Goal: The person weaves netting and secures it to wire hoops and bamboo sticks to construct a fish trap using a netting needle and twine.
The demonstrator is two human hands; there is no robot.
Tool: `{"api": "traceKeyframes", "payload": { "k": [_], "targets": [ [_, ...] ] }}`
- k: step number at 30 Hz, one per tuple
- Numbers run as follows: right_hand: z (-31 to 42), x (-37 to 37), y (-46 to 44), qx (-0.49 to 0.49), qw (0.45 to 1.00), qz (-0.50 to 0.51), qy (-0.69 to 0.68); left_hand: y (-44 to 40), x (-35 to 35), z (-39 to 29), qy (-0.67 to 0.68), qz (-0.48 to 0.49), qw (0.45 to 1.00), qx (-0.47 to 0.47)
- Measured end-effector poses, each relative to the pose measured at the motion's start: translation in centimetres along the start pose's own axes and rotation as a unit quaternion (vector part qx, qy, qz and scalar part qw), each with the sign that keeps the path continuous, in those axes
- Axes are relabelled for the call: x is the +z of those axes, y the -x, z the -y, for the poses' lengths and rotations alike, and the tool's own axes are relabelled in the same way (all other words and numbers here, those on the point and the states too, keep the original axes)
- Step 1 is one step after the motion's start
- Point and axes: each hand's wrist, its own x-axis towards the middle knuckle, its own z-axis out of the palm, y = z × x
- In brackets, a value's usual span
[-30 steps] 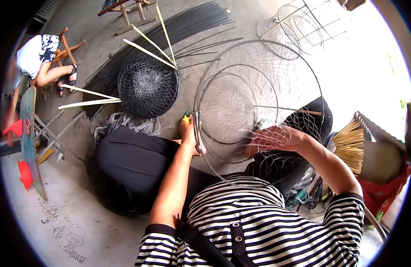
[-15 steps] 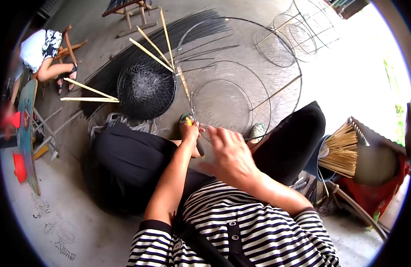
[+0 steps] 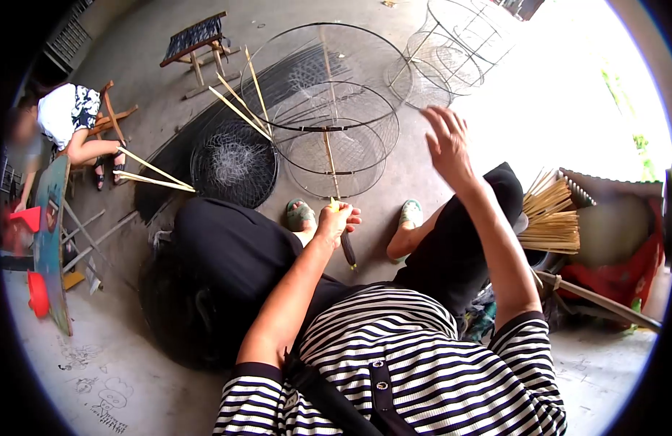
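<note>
My left hand [image 3: 336, 222] is closed around a tool with a dark handle [image 3: 348, 251] and yellow parts; its working end is hard to make out. Just beyond my fingers is the lower end of a bamboo stick [image 3: 329, 154], which runs up through a round net cage [image 3: 323, 128]. The cage has dark wire hoops and thin, see-through mesh. My right hand [image 3: 451, 147] is raised to the right of the cage, fingers apart and holding nothing. Left of the cage lies a dark netted hoop basket [image 3: 234, 166], with pale bamboo sticks [image 3: 241, 109] reaching out from it.
A bundle of bamboo sticks [image 3: 550, 221] stands by my right knee. Dark rods [image 3: 183, 131] cover the floor behind the basket. More wire cages [image 3: 452, 62] stand at the back right. A folding stool [image 3: 198, 43] is behind; a seated person [image 3: 74, 123] is at the left.
My right hand has moved away from my left, up and to the right. The cage has swung left and stands more upright, its hoops spread apart. My left hand still grips the tool.
</note>
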Motion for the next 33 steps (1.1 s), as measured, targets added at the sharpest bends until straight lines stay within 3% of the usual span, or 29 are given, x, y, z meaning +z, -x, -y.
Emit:
{"api": "traceKeyframes", "payload": {
  "k": [2,3,5,8,9,13,16,18,19,20,22,24,26,28,30,33],
  "targets": [
    [3.1,-0.9,3.8,0.055,0.995,0.062,-0.059,1.6,0.7,-0.4,0.054,0.009,0.998,0.012],
    [5.5,-1.0,6.7,0.129,0.971,0.146,-0.138,2.3,0.9,-0.3,0.101,0.025,0.994,0.015],
    [9.9,0.5,11.7,0.28,0.869,0.299,-0.28,3.5,1.7,0.3,0.159,0.043,0.985,0.053],
    [12.0,3.4,16.2,0.292,0.795,0.326,-0.42,5.4,2.6,0.9,0.196,0.049,0.975,0.095],
    [12.2,2.5,16.1,0.287,0.805,0.333,-0.399,5.9,2.5,1.1,0.197,0.047,0.973,0.107],
    [9.5,-2.6,16.2,0.174,0.802,0.445,-0.358,6.6,0.5,1.5,0.159,0.008,0.965,0.207],
    [6.2,-5.0,17.3,0.106,0.727,0.477,-0.482,7.1,-0.4,0.0,0.124,0.022,0.947,0.297],
    [4.7,-6.8,17.3,0.168,0.671,0.484,-0.537,8.2,0.7,-1.4,0.105,0.02,0.943,0.315],
    [4.1,-7.0,17.7,0.226,0.6,0.428,-0.637,8.6,1.0,-2.2,0.088,0.045,0.946,0.309],
    [3.6,-7.7,17.6,0.305,0.478,0.399,-0.721,8.8,1.4,-2.9,0.07,0.073,0.947,0.304],
    [4.4,-8.0,16.5,0.333,0.463,0.259,-0.78,8.3,1.8,-3.2,0.075,0.117,0.953,0.27],
    [4.4,-7.2,15.7,0.29,0.462,0.212,-0.811,7.7,2.1,-3.1,0.121,0.146,0.958,0.214],
    [5.5,-5.5,14.1,0.248,0.545,0.097,-0.795,6.6,1.9,-2.3,0.289,0.135,0.944,0.087],
    [5.0,-3.7,12.9,0.184,0.703,0.017,-0.687,5.1,0.1,0.0,0.359,0.078,0.928,-0.065],
    [5.2,-4.0,11.0,0.217,0.684,-0.017,-0.696,4.8,-1.4,2.9,0.298,0.034,0.937,-0.182],
    [4.5,-3.5,9.7,0.167,0.604,-0.001,-0.779,7.5,-0.9,2.3,0.148,0.027,0.961,-0.232]
  ]
}}
